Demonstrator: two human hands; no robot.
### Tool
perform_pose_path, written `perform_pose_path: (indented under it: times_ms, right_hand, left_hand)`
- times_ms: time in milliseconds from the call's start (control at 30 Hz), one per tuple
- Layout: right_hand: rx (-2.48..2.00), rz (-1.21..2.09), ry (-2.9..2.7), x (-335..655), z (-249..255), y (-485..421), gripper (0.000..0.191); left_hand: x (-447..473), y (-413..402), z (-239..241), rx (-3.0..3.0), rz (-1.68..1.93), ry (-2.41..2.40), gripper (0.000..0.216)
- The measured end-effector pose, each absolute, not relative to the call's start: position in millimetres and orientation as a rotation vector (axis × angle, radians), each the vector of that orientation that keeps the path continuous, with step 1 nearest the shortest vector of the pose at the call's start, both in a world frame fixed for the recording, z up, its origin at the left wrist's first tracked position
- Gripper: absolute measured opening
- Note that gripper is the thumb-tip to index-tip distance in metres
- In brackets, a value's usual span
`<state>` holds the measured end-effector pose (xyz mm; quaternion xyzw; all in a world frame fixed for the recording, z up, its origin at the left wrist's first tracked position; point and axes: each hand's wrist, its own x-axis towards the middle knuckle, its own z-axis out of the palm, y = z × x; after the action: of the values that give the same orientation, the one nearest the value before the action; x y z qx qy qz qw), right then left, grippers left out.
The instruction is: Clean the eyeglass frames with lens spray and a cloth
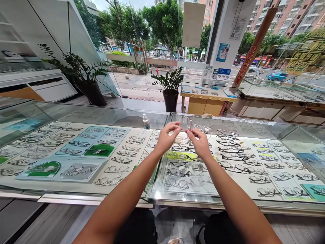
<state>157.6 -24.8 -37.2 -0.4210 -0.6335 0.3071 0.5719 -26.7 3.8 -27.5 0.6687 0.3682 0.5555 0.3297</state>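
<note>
Both hands meet over the glass-topped surface (158,119), just in front of the person and above the rows of frames laid out beneath the glass. The right hand (200,140) has its fingers closed on a thin-rimmed pair of glasses (190,124) — pinched between thumb and forefinger and turned nearly edge-on, raised off the glass. A light grip like that probably spares the lenses from smudging and leaves most of the frame free. The left hand (166,135) hangs just beside it, its fingers curved and its thumb reaching towards the glasses; whether they touch or grip anything, I cannot tell. A small white-capped bottle (146,122) stands upright on the glass, left of the hands, seemingly within easy reach yet out of their way. Below, the display frames (178,172) lie in spaced rows, some on a blue panel (83,137) — likely so that each can be seen from above.
</note>
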Motion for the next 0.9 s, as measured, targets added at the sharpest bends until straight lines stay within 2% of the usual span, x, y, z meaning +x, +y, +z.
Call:
perform_pose_path:
  times_ms: [100, 167, 267, 400, 533, 733, 900]
  right_hand:
    - [-1.007, 0.704, -1.452, 160.4, -36.6, -24.6, 0.034]
    - [-1.008, 0.690, -1.449, 161.8, -36.1, -24.7, 0.034]
    - [-0.991, 0.674, -1.446, 162.6, -35.6, -25.2, 0.033]
    - [-0.984, 0.688, -1.454, 162.1, -34.9, -26.3, 0.034]
    - [-0.985, 0.711, -1.432, 161.3, -33.5, -28.1, 0.035]
    - [-0.984, 0.710, -1.398, 159.8, -31.2, -31.2, 0.034]
    - [-1.005, 0.703, -1.374, 160.2, -30.5, -31.9, 0.032]
  left_hand:
    - [-46.3, 15.9, -27.1, 1.782, 1.874, 1.416, 0.014]
    - [-64.8, 31.2, -33.6, 1.638, 2.034, 1.693, 0.031]
    - [-94.4, 60.5, -54.2, 1.483, 2.044, 1.875, 0.061]
    - [-122.0, 92.3, -85.3, 1.298, 1.779, 1.873, 0.072]
    - [-131.6, 103.7, -101.4, 1.266, 1.629, 1.830, 0.066]
    - [-133.4, 105.1, -107.3, 1.300, 1.559, 1.890, 0.038]
    - [-132.1, 103.9, -106.6, 1.275, 1.546, 1.917, 0.036]
